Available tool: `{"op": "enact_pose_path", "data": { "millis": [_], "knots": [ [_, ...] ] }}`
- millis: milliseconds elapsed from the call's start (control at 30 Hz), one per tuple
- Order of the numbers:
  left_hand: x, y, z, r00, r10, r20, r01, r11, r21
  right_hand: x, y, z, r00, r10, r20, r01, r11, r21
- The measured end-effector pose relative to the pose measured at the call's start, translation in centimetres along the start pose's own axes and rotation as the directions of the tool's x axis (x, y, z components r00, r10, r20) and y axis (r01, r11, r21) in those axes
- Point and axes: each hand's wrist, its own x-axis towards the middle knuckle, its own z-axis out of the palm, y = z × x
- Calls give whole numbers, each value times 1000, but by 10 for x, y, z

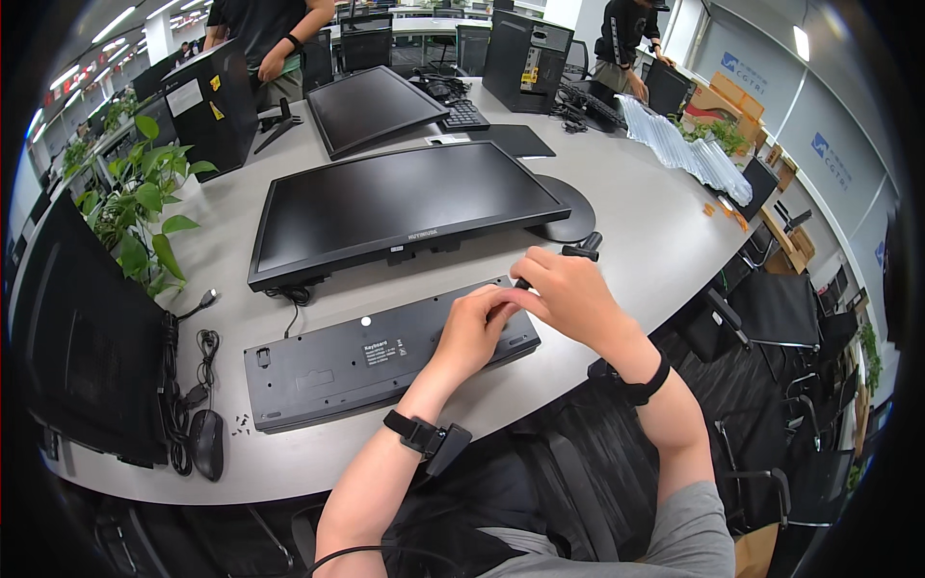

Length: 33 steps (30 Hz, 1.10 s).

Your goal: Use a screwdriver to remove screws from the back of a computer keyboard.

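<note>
A black keyboard point(318, 376) lies upside down on the table, its label and screw holes facing up. Over its right end, my left hand point(472, 328) and my right hand point(559, 294) meet, fingertips together. My right hand is closed round a black tool that looks like a screwdriver point(584, 248); its thick end sticks out past the knuckles, and a dark tip shows near my left fingers. My left hand is pinched at that tip; whatever it holds is hidden. Several tiny dark screws point(241, 424) lie off the keyboard's left end.
Behind the keyboard lies a black monitor point(405, 207), with another monitor point(371, 106) farther back. A mouse point(206, 443), cables and an upright screen point(87, 337) stand left, beside a plant point(145, 202). A computer tower point(528, 63) is at the back. Two people stand across the table.
</note>
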Motion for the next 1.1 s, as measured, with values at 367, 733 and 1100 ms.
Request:
{"op": "enact_pose_path", "data": {
  "millis": [367, 733, 1100],
  "knots": [
    [-1, 0, 1, 1000, -4, -27, 1, 994, -113, 1, 3, -9, 995, 44, 95, -49, 997, 51],
    [-3, -2, 1, 999, -21, -27, 18, 992, -125, -1, -1, 10, 996, 58, -73, -70, 984, -166],
    [-2, 2, -1, 996, -92, 19, 93, 993, -66, -1, -4, 5, 991, 132, 30, -128, 986, -108]
  ]
}}
